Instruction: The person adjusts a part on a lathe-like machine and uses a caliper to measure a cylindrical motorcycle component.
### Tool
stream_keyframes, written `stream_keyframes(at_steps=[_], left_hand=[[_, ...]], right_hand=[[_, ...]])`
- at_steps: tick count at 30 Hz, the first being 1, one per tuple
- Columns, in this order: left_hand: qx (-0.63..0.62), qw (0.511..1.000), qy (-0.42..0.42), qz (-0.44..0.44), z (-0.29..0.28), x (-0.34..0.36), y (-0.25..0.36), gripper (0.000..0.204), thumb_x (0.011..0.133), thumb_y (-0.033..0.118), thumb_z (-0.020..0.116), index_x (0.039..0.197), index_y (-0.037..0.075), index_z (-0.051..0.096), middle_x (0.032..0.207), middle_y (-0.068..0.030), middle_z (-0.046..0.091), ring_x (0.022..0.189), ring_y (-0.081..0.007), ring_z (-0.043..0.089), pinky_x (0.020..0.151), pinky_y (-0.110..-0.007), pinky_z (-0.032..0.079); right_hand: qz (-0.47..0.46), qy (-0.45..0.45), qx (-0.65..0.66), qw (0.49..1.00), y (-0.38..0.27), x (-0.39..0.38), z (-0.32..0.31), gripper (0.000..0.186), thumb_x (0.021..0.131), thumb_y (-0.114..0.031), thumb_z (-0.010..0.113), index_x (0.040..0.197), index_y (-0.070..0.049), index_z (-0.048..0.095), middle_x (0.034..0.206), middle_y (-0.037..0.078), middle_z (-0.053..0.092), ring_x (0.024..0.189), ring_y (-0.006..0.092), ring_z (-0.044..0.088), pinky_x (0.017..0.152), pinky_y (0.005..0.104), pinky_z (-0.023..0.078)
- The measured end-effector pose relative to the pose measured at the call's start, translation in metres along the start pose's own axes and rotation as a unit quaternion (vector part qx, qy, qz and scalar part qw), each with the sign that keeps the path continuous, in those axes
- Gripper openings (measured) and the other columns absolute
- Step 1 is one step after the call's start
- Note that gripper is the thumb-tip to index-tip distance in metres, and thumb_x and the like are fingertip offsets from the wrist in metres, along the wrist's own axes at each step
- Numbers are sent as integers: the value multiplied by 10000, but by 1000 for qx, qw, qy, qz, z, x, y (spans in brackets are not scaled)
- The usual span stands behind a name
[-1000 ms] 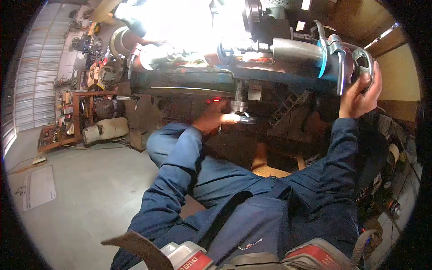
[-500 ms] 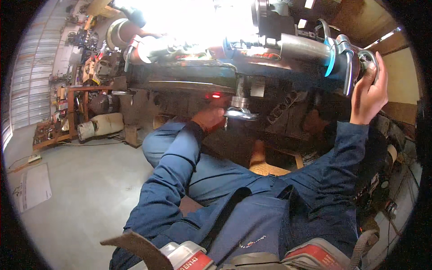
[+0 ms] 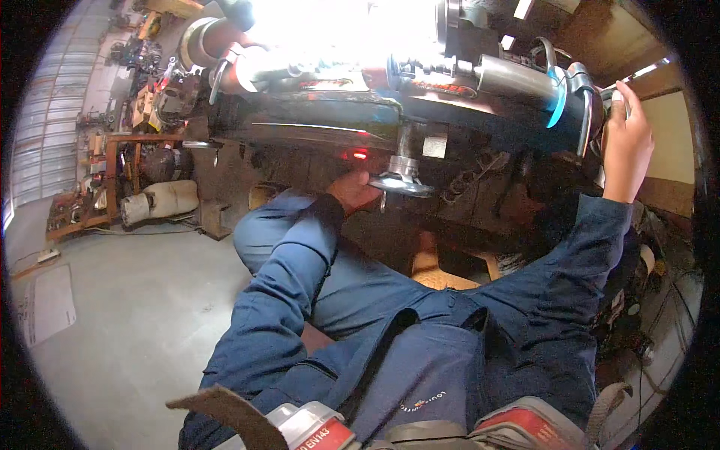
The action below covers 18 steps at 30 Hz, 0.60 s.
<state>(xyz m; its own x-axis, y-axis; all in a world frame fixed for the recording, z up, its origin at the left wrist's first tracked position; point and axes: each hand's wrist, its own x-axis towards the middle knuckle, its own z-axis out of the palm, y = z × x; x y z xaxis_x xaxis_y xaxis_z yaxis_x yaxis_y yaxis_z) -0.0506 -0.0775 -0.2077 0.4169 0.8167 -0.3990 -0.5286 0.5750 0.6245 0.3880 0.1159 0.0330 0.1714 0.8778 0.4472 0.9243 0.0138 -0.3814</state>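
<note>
A long machine point(image 3: 510, 124) with a dark bed and shiny cylindrical shafts stretches across in front of me. My left hand point(image 3: 354, 191) is closed at the left rim of a chrome handwheel point(image 3: 405, 186), which hangs below the bed on a short shaft. At the machine's right end, my right hand point(image 3: 628, 154) is raised, fingers curled against another round handwheel that it mostly covers. Close to that hand are a metal lever point(image 3: 585, 124) and a blue ring point(image 3: 558, 97). A silver cylinder point(image 3: 517, 81) lies left of the ring. White glare hides the machine's top middle.
A small red light point(image 3: 360, 156) glows under the bed above my left hand. To the left stand a wooden shelf frame point(image 3: 112, 172) with metal parts and a pale gas cylinder point(image 3: 161, 202) lying down. A wooden seat point(image 3: 431, 277) shows between my legs; cables point(image 3: 679, 300) hang at right.
My right hand has shifted slightly right and down round the end handwheel, now covering more of it. My left hand stays at the middle handwheel. The whole view has tilted a little.
</note>
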Motion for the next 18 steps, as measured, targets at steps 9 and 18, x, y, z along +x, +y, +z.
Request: stream_keyframes(at_steps=[9, 18], left_hand=[[513, 852, 88, -55, 25, 10, 22, 646, 834, 392, 709, 1361, 83, 499, 1241, -118, 615, 1095, -248, 600, 949, -350, 455], [303, 945, 93, 76, -103, 38, -61, 403, 854, 296, 655, 1195, 82, 635, 1083, -83, 700, 977, -210, 659, 872, -361, 505]], right_hand=[[-40, 147, 62, 986, 2, -23, 8, 294, 992, -280, 509, 1197, -132, 661, 1138, 133, 684, 1011, 308, 671, 849, 374, 516], [-45, 262, 169, 949, -18, -38, 23, 288, 987, -224, 539, 1192, -53, 648, 1131, 161, 685, 994, 289, 684, 857, 362, 527]])
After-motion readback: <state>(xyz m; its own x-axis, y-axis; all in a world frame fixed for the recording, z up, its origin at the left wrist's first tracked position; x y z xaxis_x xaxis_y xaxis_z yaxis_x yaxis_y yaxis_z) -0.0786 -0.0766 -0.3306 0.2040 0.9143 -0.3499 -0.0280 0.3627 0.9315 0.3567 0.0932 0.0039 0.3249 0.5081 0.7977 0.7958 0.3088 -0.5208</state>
